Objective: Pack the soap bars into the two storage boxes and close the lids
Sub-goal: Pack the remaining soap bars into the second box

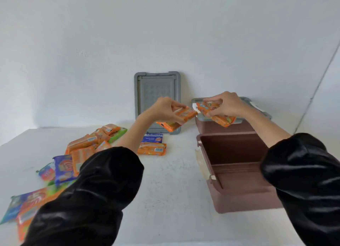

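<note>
Two storage boxes stand on the white desk (171, 181). The near brown box (233, 150) is open. The far box (220, 128) touches its back edge and wears a grey lid (265, 113). A second grey lid (156, 87) leans upright on the wall (165, 34), behind and to the left of the near box.

Both hands are raised behind the near box, close together but apart. The left hand (166, 110), to the left of the box, has its grip curled round two stacked orange bars (184, 114). The right hand (226, 106), above the far box's lid, pinches orange wrapped soap (221, 119) in its grip. Whether that is one bar or two cannot be told.

Left of the near box, two single bars lie flat on the desk side by side: a blue bar (152, 138) and, nearer the person, an orange bar (151, 149). Further left of the box sprawls a loose heap of bars (88, 144), mostly orange with some blue and green. Its count cannot be told, since black sleeves (88, 190) cover part of it.
</note>
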`<move>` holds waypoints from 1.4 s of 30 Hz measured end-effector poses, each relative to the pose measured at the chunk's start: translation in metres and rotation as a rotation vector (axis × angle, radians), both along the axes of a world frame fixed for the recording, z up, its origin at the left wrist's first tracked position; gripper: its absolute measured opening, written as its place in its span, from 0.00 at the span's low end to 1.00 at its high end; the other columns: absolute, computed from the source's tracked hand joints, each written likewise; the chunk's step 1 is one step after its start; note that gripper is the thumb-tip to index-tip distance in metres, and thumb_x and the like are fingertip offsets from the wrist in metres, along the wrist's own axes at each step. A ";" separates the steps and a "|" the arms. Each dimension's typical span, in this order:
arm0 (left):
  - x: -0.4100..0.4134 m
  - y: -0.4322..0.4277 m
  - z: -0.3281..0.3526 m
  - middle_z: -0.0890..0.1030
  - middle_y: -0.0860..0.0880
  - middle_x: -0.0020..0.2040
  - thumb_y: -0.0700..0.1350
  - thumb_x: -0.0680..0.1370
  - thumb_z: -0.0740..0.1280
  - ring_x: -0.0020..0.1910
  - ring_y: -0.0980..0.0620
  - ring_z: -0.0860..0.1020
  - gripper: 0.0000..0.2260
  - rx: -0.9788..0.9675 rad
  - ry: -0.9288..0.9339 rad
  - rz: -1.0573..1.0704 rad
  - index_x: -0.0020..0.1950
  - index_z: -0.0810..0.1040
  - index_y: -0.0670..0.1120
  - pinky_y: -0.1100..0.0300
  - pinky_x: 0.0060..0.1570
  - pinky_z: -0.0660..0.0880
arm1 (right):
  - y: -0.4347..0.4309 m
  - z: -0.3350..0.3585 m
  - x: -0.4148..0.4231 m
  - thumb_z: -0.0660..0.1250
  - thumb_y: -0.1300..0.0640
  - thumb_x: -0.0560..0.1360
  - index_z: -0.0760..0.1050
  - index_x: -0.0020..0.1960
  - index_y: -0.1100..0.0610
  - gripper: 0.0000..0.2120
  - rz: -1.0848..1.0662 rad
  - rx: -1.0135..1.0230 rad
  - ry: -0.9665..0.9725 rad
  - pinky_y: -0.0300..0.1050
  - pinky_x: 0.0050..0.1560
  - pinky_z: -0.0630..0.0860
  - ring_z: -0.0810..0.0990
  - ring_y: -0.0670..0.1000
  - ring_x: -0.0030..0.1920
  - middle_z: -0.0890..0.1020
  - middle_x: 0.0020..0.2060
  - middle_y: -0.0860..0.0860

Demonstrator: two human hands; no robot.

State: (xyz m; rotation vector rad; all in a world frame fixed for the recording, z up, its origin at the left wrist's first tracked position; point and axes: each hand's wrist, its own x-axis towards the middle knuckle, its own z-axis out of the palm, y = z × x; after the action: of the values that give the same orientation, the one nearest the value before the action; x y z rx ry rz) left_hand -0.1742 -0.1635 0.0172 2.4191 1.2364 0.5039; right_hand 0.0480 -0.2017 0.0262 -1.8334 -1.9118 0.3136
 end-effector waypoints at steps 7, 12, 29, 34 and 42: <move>0.126 -0.037 -0.040 0.78 0.47 0.54 0.52 0.66 0.74 0.52 0.48 0.74 0.28 -0.123 0.121 -0.204 0.65 0.74 0.56 0.58 0.52 0.71 | -0.054 -0.040 0.124 0.76 0.57 0.66 0.74 0.64 0.46 0.28 0.116 -0.199 -0.082 0.33 0.51 0.75 0.76 0.49 0.60 0.80 0.59 0.51; 0.165 -0.052 -0.090 0.75 0.50 0.64 0.44 0.68 0.75 0.60 0.51 0.73 0.30 -0.177 0.292 -0.255 0.68 0.71 0.54 0.59 0.61 0.68 | -0.070 -0.069 0.158 0.76 0.55 0.65 0.73 0.66 0.46 0.30 0.269 -0.310 -0.233 0.34 0.54 0.69 0.74 0.44 0.57 0.78 0.60 0.45; 0.190 -0.037 -0.138 0.59 0.46 0.69 0.43 0.69 0.74 0.63 0.45 0.61 0.36 0.063 0.795 -0.358 0.73 0.62 0.50 0.51 0.65 0.66 | -0.043 -0.142 0.145 0.73 0.55 0.68 0.60 0.74 0.50 0.38 0.328 -0.408 -0.654 0.46 0.56 0.71 0.71 0.55 0.61 0.69 0.61 0.55; 0.191 -0.032 -0.135 0.64 0.45 0.65 0.45 0.69 0.74 0.61 0.45 0.63 0.37 0.129 0.897 -0.404 0.74 0.60 0.51 0.49 0.60 0.69 | -0.043 -0.142 0.139 0.71 0.53 0.70 0.60 0.74 0.50 0.35 0.338 -0.385 -0.766 0.48 0.59 0.72 0.71 0.55 0.63 0.73 0.62 0.55; 0.198 -0.034 -0.130 0.66 0.44 0.66 0.45 0.70 0.74 0.63 0.45 0.67 0.35 0.035 0.873 -0.378 0.74 0.61 0.50 0.53 0.61 0.68 | -0.043 -0.135 0.137 0.72 0.59 0.69 0.74 0.65 0.54 0.24 0.264 -0.308 -0.688 0.45 0.56 0.74 0.77 0.55 0.59 0.78 0.59 0.54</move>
State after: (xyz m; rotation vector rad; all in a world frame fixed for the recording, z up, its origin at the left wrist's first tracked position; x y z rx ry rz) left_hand 0.0235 -0.1977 -0.1126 2.8971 0.9735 -0.7186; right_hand 0.1853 -0.2442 -0.1086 -2.0597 -2.7119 0.0559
